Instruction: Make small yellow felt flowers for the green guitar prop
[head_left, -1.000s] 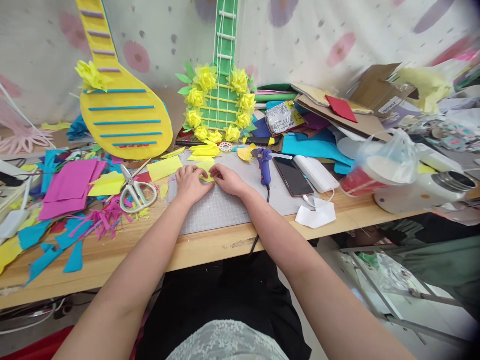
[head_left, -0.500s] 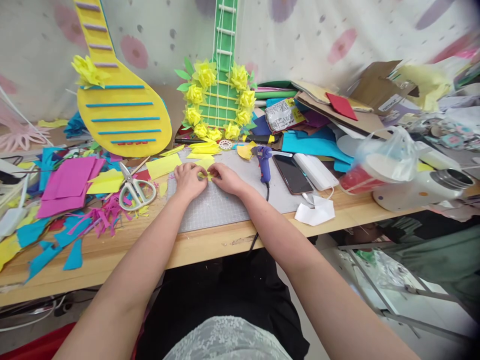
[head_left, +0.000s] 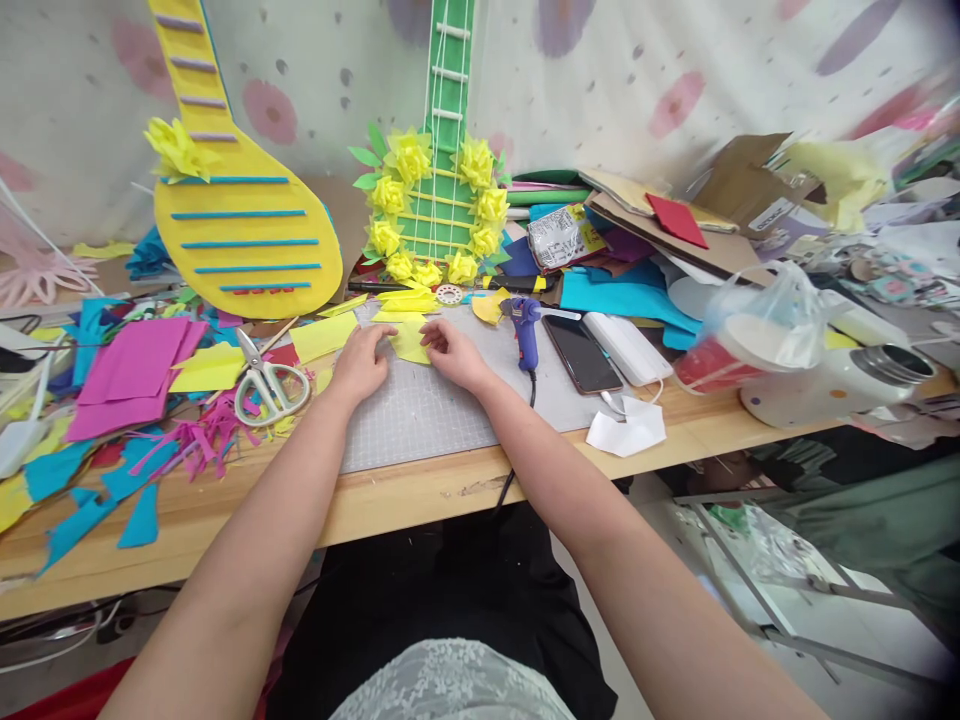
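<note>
A small piece of yellow crepe paper (head_left: pixel 410 343) is spread between my two hands over the grey cutting mat (head_left: pixel 420 425). My left hand (head_left: pixel 362 364) has its fingertips at the paper's left edge. On the opposite edge, the curled fingers of my right hand (head_left: pixel 454 356) pinch the paper. More yellow paper strips (head_left: pixel 405 300) lie just behind. A purple glue gun (head_left: pixel 526 335) rests to the right of my right hand. White-handled scissors (head_left: pixel 271 392) lie left of my left hand on coloured scraps.
A yellow paper guitar (head_left: pixel 247 240) and a green one (head_left: pixel 442 205) with yellow flowers stand at the back. To the right are a phone (head_left: pixel 583 352), a white power bank (head_left: pixel 628 348), a bagged cup (head_left: pixel 750 345) and a white bottle (head_left: pixel 825 385). Magenta paper (head_left: pixel 135 375) lies left.
My hands have moved apart, the left one leftward and the right one slightly right. The yellow paper, mostly hidden by my fingers before, now shows opened out between them.
</note>
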